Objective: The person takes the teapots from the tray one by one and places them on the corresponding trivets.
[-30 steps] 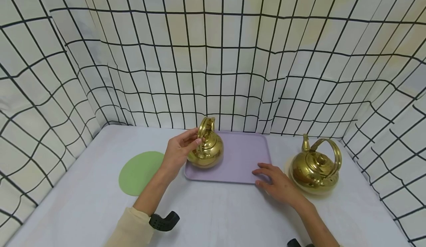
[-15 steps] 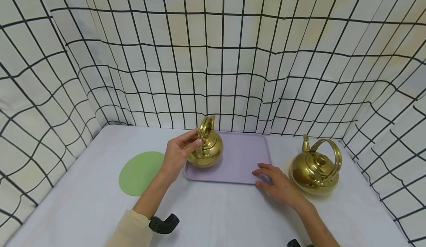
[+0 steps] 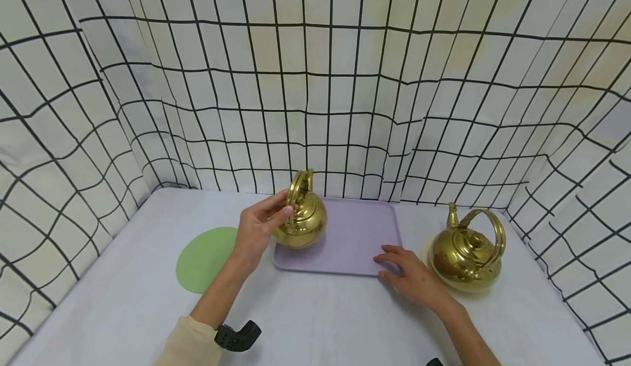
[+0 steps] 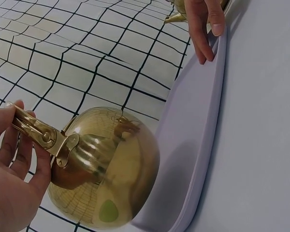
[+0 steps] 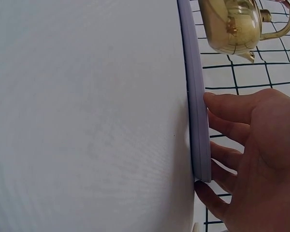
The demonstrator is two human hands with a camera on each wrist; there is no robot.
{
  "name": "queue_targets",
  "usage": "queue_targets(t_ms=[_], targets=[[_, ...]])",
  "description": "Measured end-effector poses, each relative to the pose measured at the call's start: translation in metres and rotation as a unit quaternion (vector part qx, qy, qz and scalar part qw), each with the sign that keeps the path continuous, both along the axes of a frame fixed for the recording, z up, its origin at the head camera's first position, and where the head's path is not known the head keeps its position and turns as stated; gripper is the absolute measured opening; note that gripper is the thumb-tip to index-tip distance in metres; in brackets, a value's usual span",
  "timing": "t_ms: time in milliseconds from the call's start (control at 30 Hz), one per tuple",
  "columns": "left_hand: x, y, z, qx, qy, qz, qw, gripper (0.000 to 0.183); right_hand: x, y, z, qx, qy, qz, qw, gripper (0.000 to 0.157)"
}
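1. Between fingers of the left hand (image 3: pixel 256 226), holding the gold kettle (image 3: pixel 307 224) by its handle (image 4: pixel 33 126) over the tray (image 3: pixel 357 240).
2. Rightward, touching that tray with loosely parted fingers of the right hand (image 3: pixel 410 274).
3. Probably handling stiff, slick, weighty; best gripping by that handle.

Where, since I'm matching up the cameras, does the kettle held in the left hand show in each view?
Head: kettle slightly left of centre, below mid-height.
Left wrist: kettle large, lower left of centre.
Right wrist: kettle at upper right, cut off by the top edge.
Shared landmark: the purple tray, in all three.
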State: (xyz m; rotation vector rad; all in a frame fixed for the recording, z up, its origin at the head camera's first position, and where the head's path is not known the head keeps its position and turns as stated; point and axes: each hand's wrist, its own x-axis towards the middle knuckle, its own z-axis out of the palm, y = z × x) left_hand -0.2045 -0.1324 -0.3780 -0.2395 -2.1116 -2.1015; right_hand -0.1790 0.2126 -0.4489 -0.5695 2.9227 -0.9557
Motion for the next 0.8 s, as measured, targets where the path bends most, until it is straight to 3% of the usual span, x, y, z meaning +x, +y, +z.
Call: queue_targets(t_ms=[300,800], targets=[[0.004,-0.006,0.003,0.014,0.005,0.014,0.9998,0.046,0.001,0.0,0.0,-0.004,0.005,-0.001,1.0,0.029],[0.007,-0.019,-0.002,0.044,0.003,0.034,0.9985,0.046,0.001,0.0,0.0,0.001,0.001,-0.001,1.0,0.029]])
